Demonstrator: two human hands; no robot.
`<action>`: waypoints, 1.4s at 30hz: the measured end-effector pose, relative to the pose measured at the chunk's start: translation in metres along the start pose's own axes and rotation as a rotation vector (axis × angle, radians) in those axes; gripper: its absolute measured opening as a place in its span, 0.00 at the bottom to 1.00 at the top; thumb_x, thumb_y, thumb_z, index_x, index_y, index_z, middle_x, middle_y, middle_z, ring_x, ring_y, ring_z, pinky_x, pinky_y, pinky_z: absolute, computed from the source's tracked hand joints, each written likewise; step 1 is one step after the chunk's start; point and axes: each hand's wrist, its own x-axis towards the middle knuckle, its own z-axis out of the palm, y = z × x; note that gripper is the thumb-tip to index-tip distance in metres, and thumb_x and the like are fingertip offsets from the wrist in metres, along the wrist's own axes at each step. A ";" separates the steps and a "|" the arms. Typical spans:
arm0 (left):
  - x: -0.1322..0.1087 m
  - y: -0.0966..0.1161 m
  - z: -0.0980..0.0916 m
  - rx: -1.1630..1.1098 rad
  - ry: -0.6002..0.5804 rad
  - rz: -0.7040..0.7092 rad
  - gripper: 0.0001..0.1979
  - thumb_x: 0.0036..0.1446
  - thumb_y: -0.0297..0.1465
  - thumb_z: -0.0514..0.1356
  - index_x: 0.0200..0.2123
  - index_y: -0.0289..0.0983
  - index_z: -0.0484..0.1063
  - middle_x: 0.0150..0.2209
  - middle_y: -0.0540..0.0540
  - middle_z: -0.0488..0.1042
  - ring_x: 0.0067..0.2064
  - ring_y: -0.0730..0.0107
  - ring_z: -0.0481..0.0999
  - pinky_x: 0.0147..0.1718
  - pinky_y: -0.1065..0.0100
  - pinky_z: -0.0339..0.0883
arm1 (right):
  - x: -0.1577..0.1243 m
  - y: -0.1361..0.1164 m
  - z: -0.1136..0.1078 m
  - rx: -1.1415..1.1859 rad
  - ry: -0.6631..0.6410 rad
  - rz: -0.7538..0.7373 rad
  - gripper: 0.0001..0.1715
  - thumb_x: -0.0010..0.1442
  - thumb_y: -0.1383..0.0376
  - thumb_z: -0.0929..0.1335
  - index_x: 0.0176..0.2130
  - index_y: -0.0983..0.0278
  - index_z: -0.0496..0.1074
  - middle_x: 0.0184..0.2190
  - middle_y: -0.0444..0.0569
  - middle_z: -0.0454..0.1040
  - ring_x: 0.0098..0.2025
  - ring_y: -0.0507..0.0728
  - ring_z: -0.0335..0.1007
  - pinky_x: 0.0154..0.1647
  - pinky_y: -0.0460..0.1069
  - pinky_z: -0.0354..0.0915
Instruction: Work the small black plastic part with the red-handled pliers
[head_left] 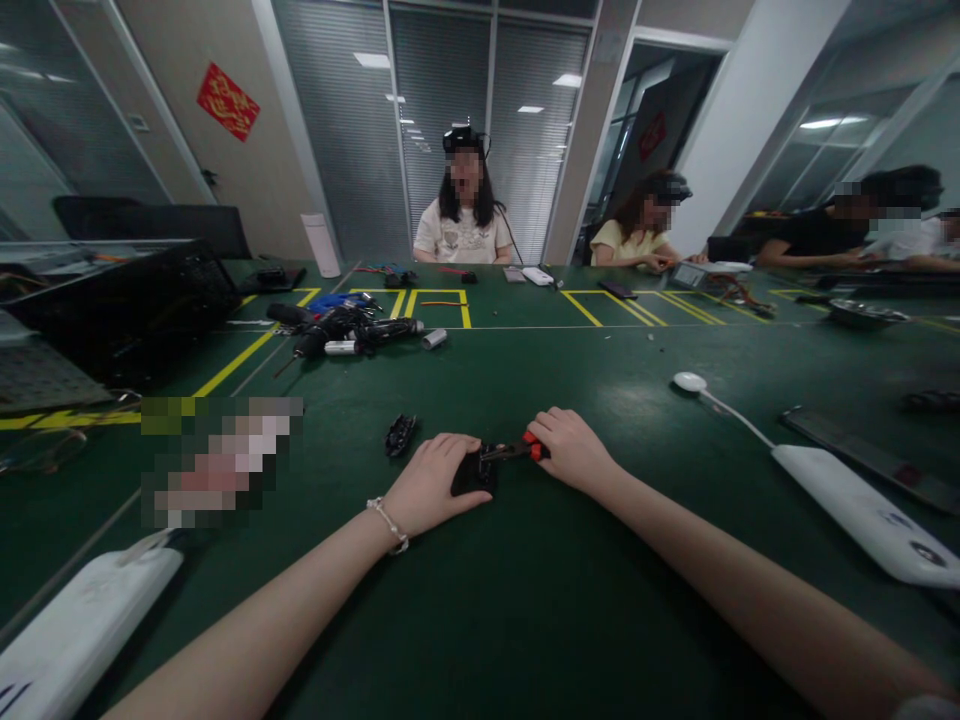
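Observation:
My left hand [429,484] is closed on a small black plastic part [475,474], pressed between thumb and fingers near the green table top. From the right, my right hand [571,447] grips red-handled pliers [534,446]. Their dark metal jaws reach to the upper edge of the black part; whether they bite on it is too small to tell. Another black plastic piece [400,436], with an open, ribbed inside, lies on the table just beyond my left hand.
A heap of dark tools and cables [349,328] lies at the back left, near a black computer case [127,310]. White devices lie at left [97,630] and right, the right one [862,510] with a cable. A person [465,225] sits across the table, others at the right.

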 end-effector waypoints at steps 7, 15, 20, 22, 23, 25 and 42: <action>0.000 -0.001 0.001 -0.009 0.000 -0.004 0.27 0.48 0.45 0.59 0.49 0.39 0.58 0.48 0.44 0.64 0.50 0.59 0.62 0.48 0.57 0.56 | 0.001 0.000 -0.001 0.009 0.000 -0.001 0.10 0.47 0.68 0.65 0.34 0.65 0.67 0.34 0.50 0.68 0.36 0.56 0.59 0.36 0.49 0.54; -0.001 0.000 -0.001 -0.018 -0.014 -0.016 0.28 0.48 0.45 0.59 0.49 0.38 0.58 0.49 0.44 0.64 0.50 0.58 0.63 0.48 0.57 0.57 | 0.000 0.001 -0.001 0.009 -0.008 -0.007 0.11 0.48 0.68 0.65 0.35 0.65 0.67 0.34 0.50 0.68 0.36 0.56 0.59 0.37 0.50 0.54; -0.001 -0.001 -0.001 -0.012 -0.007 -0.012 0.27 0.48 0.44 0.59 0.49 0.39 0.58 0.49 0.44 0.64 0.50 0.59 0.63 0.48 0.58 0.57 | -0.001 0.001 -0.002 0.008 -0.017 0.007 0.11 0.47 0.68 0.65 0.35 0.65 0.67 0.34 0.50 0.68 0.36 0.56 0.59 0.37 0.50 0.54; -0.001 0.000 0.000 -0.009 0.004 -0.005 0.27 0.48 0.44 0.59 0.49 0.39 0.58 0.49 0.44 0.64 0.50 0.59 0.63 0.48 0.58 0.57 | -0.001 0.001 -0.002 0.013 -0.016 0.002 0.11 0.47 0.68 0.65 0.35 0.65 0.67 0.34 0.50 0.68 0.36 0.56 0.59 0.36 0.50 0.54; -0.001 0.000 0.000 -0.008 0.009 -0.002 0.27 0.48 0.44 0.59 0.49 0.39 0.58 0.48 0.44 0.64 0.50 0.59 0.63 0.48 0.58 0.57 | -0.001 0.001 -0.002 0.016 -0.014 -0.001 0.11 0.47 0.68 0.65 0.34 0.65 0.67 0.34 0.50 0.68 0.36 0.56 0.59 0.36 0.49 0.54; -0.001 -0.001 0.001 -0.008 0.012 -0.001 0.27 0.48 0.44 0.60 0.49 0.39 0.58 0.48 0.44 0.64 0.50 0.59 0.63 0.48 0.58 0.57 | 0.000 0.000 -0.002 0.018 -0.009 -0.004 0.10 0.47 0.68 0.65 0.34 0.65 0.67 0.34 0.50 0.68 0.36 0.56 0.59 0.36 0.49 0.54; -0.001 0.000 -0.001 -0.015 -0.019 -0.026 0.28 0.48 0.45 0.59 0.50 0.39 0.58 0.49 0.44 0.64 0.50 0.59 0.62 0.48 0.57 0.57 | 0.000 0.001 -0.001 -0.007 -0.006 0.005 0.11 0.47 0.67 0.65 0.35 0.65 0.66 0.33 0.50 0.68 0.36 0.56 0.59 0.36 0.50 0.54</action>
